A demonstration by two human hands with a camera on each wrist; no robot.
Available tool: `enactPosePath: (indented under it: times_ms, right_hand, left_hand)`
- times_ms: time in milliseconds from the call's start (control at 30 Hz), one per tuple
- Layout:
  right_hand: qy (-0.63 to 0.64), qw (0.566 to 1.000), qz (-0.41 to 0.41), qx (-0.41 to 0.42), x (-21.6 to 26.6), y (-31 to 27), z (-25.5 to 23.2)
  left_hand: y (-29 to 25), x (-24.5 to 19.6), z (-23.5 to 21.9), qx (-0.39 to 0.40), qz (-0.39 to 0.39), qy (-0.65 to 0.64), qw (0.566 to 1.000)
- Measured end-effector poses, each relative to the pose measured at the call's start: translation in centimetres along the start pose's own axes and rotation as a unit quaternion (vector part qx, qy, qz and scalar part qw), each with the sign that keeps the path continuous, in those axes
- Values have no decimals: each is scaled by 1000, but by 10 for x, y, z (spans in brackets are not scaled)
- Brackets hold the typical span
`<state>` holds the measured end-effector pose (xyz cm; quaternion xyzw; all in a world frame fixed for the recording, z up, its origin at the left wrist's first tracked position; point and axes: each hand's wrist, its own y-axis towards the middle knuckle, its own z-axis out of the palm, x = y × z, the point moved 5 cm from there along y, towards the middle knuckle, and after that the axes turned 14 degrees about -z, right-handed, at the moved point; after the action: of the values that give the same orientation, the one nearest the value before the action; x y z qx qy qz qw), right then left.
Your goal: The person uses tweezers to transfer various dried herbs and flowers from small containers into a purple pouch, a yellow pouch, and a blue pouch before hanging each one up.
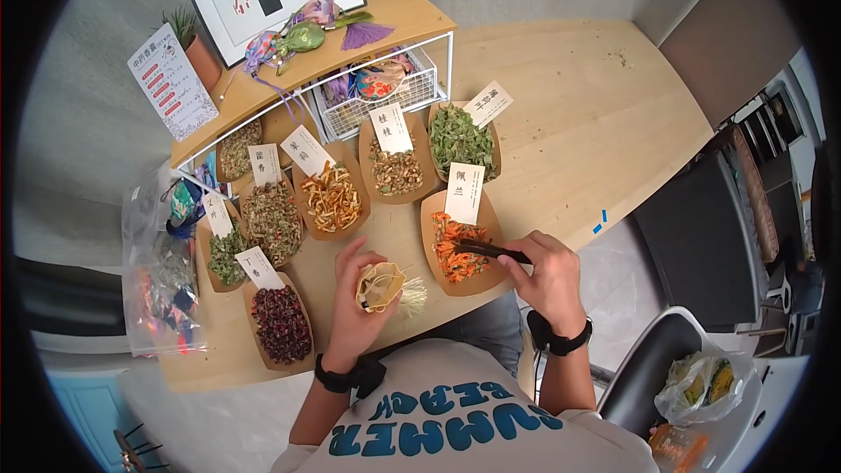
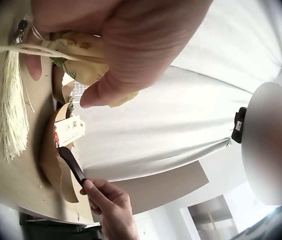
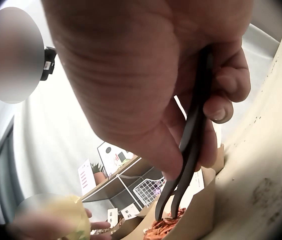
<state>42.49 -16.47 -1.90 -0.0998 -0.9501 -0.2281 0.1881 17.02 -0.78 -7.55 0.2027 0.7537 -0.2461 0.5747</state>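
My left hand (image 1: 352,305) holds a small pale-yellow drawstring pouch (image 1: 380,287), its mouth spread toward the head camera. From the pouch hangs a cream tassel (image 2: 12,107) on a cord. In my right hand (image 1: 552,278) is a pair of dark tongs (image 3: 188,145), pinched between thumb and fingers. The tong tips reach into orange dried petals (image 1: 455,250) in a brown paper tray (image 1: 491,285), the one nearest that hand. A white label card (image 1: 464,194) with black writing stands in this tray.
Several more labelled paper trays hold dried herbs, among them dark red buds (image 1: 280,324), orange-white strips (image 1: 331,200) and green leaves (image 1: 458,136). Behind stands a wooden shelf (image 1: 412,4) over a white wire basket (image 1: 420,79). A clear plastic bag (image 1: 158,271) lies at the left edge.
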Motion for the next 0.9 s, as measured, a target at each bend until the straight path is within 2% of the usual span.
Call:
enactPosePath:
  times_ms: [100, 300, 367, 400, 467, 600, 833, 900]
  right_hand:
    - [-8, 1000, -7, -8, 0, 4, -1]
    - [-25, 997, -70, 24, 14, 16, 7]
    - [-31, 997, -73, 26, 13, 17, 9]
    - [-35, 996, -73, 30, 12, 17, 11]
    - [-38, 995, -88, 18, 10, 16, 13]
    - [-39, 994, -102, -28, 5, 8, 16]
    - [-16, 994, -60, -85, -8, -5, 7]
    - [80, 989, -3, -127, -15, -10, 0]
  left_hand:
    - [0, -9, -5, -8, -28, -25, 999]
    - [8, 1, -2, 25, 8, -7, 1000]
    - [11, 11, 8, 92, -54, -97, 990]
    - [14, 12, 10, 87, -53, -97, 990]
    - [22, 10, 14, 95, -29, -43, 994]
    - [34, 9, 21, 66, 12, -11, 998]
    - [42, 18, 40, 79, 12, 3, 997]
    - [43, 22, 43, 81, 5, -5, 997]
